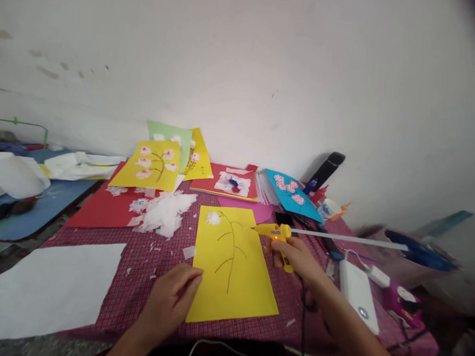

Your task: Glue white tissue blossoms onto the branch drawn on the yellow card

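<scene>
My right hand (291,255) grips a yellow hot glue gun (272,231) with an orange light lit on it. The gun's nozzle points left, above the right part of a yellow sheet of paper (250,276). From the gun's back sticks a long white glue stick (351,239). On the sheet is a drawn brown branch (233,248) with several twigs, and a white tissue flower (213,218) lies at its upper left. My left hand (174,295) rests at the sheet's left edge, fingers curled and thumb near the index finger, with nothing visible in it.
Left of the sheet lies a pile of white tissue pieces (167,214). Finished flower pictures (149,166) stand at the back left. A white sheet (63,285) covers the front left. At the right are a white power bank (357,295), a paper cup (330,208) and a blue picture (295,195).
</scene>
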Demonstrator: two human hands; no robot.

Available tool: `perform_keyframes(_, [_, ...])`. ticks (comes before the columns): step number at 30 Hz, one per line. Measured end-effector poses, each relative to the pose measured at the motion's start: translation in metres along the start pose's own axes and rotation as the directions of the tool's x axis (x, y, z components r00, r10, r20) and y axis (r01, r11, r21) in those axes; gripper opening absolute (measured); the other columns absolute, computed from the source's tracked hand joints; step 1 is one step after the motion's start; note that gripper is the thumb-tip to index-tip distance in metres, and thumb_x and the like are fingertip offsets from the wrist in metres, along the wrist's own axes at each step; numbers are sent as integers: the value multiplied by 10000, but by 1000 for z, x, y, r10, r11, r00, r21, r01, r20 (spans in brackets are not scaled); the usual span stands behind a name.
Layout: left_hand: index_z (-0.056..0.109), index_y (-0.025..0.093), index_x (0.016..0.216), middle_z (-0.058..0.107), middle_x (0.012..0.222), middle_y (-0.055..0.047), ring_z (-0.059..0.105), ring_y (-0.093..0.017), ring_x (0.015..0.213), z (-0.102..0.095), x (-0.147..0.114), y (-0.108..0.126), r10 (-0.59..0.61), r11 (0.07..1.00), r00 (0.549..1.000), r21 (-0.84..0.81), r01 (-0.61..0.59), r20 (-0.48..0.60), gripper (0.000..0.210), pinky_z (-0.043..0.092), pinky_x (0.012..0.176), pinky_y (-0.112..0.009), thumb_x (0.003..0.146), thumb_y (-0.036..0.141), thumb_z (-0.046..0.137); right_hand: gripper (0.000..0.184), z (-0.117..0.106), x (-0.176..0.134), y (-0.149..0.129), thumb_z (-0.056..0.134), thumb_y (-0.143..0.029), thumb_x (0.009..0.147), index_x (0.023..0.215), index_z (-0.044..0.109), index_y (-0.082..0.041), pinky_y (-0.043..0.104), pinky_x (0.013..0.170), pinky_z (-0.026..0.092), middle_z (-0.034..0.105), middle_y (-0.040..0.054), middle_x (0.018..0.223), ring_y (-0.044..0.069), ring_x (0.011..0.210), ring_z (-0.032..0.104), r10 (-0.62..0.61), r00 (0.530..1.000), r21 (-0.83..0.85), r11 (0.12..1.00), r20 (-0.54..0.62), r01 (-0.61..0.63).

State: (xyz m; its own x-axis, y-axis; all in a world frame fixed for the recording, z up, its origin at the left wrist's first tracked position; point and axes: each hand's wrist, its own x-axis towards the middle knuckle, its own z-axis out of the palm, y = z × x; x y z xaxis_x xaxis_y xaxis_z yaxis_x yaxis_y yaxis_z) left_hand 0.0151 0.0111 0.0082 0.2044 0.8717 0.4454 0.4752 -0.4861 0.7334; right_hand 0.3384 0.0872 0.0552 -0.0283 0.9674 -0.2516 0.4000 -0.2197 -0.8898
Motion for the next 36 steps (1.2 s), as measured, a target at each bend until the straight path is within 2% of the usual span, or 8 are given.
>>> perform_keyframes(2, [657,220,1005,712,910,-28,679,-185,819,-9,-4,-12,-6,998,1000,67,8,-29,138,559,726,-318,973,252,526,263,4,13,0,546,-388,811,707,645,-168,234,423,293,526,-22,408,109,383,423,17,1000,-1,1000,-2,-17])
perform_keyframes(5, [645,220,1026,713,937,-31,682,-182,833,-11,-6,-19,-1,995,1000,102,4,-23,147,573,723,-320,985,253,507,243,8,25,-1,533,-360,794,654,613,-178,232,403,278,494,-32,384,103,353,400,34,999,-12,999,6,-34])
perform_keyframes(8, [637,223,1085,708,1007,-47,673,-194,917,-6,-6,-20,58,985,997,163,-64,44,168,575,798,-359,971,231,513,253,8,26,-2,526,-361,796,642,607,-178,225,403,286,491,-32,391,99,358,404,30,999,-33,999,34,-28])
perform_keyframes(12, [644,234,1126,689,1116,-63,627,-234,1064,-3,-2,-19,145,952,977,246,-181,158,220,514,940,-449,926,195,560,275,9,23,-2,532,-365,795,613,599,-172,219,402,295,484,-25,381,94,359,401,52,997,-66,997,62,-48])
perform_keyframes(19, [644,232,1026,667,1118,-53,592,-236,1069,-4,1,-14,90,943,949,280,-178,302,155,448,978,-479,930,187,531,287,16,29,2,540,-337,798,561,568,-177,216,400,305,496,-18,382,96,354,429,57,995,-86,995,76,-50])
perform_keyframes(36, [640,233,1006,637,1118,-46,563,-234,1064,-3,2,-10,58,930,941,324,-173,335,149,405,1002,-486,923,186,525,338,23,27,-9,504,-277,806,478,485,-198,219,409,303,466,-21,376,88,363,411,42,995,-180,983,88,-26])
